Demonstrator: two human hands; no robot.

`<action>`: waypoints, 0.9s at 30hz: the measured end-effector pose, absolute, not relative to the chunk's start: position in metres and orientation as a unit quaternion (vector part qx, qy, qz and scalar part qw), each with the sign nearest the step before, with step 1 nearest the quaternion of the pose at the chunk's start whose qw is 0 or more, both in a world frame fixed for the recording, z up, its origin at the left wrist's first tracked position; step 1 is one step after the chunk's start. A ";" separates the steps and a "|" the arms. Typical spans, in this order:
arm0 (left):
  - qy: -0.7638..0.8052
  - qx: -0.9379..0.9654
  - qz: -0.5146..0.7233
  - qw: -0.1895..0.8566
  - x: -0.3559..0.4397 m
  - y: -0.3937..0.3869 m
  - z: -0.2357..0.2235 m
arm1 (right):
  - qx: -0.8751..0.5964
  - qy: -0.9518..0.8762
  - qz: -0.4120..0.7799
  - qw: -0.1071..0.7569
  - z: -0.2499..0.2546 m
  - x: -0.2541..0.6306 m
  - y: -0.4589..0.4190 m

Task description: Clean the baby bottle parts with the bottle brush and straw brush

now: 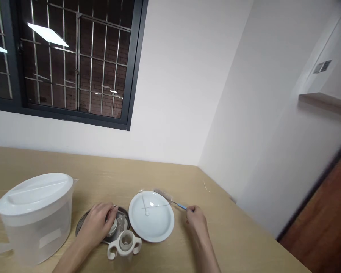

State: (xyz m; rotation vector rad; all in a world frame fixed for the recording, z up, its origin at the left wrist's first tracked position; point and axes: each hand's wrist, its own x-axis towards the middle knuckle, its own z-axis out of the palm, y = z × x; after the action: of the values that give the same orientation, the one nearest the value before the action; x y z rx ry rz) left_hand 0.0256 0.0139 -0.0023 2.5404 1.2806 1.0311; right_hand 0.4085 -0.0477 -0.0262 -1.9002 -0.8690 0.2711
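My right hand [197, 220] is closed round the end of the blue handle of a bottle brush [182, 206]. Its bristle head lies by the far rim of a white plate [152, 229], on which thin, pale, stick-like pieces [146, 206] rest. My left hand [98, 220] is over a round metal tray [81, 222], fingers curled; whatever they hold is hidden. Beside its thumb, in the tray, are a white ring [113, 228] and a clear teat-like piece [121, 222]. A two-handled bottle [126, 242] with an uncovered mouth stands upright in front of tray and plate.
A large translucent pitcher [41, 227] with a white lid stands on the left of the wooden table [238, 242]. A thin pale strip [206, 187] lies toward the back right. Walls and a barred window [76, 57] bound the far side.
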 end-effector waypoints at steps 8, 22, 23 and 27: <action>0.420 0.837 0.345 0.064 0.025 0.015 -0.005 | -0.831 -0.457 0.134 0.286 -0.017 0.407 -0.066; 0.413 0.842 0.344 0.041 0.026 0.015 -0.006 | -0.863 -0.462 0.159 0.133 -0.004 0.387 -0.109; 0.413 0.842 0.346 0.039 0.026 0.016 -0.006 | -0.866 -0.459 0.153 0.128 -0.007 0.385 -0.116; 0.410 0.840 0.352 0.039 0.025 0.016 -0.006 | -0.870 -0.456 0.121 0.141 -0.018 0.378 -0.144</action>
State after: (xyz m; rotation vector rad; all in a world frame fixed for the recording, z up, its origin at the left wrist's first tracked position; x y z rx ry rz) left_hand 0.0253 0.0161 -0.0058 2.5768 1.2568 1.0803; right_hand 0.3776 -0.1439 -0.0184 -2.5139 -1.3173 0.3502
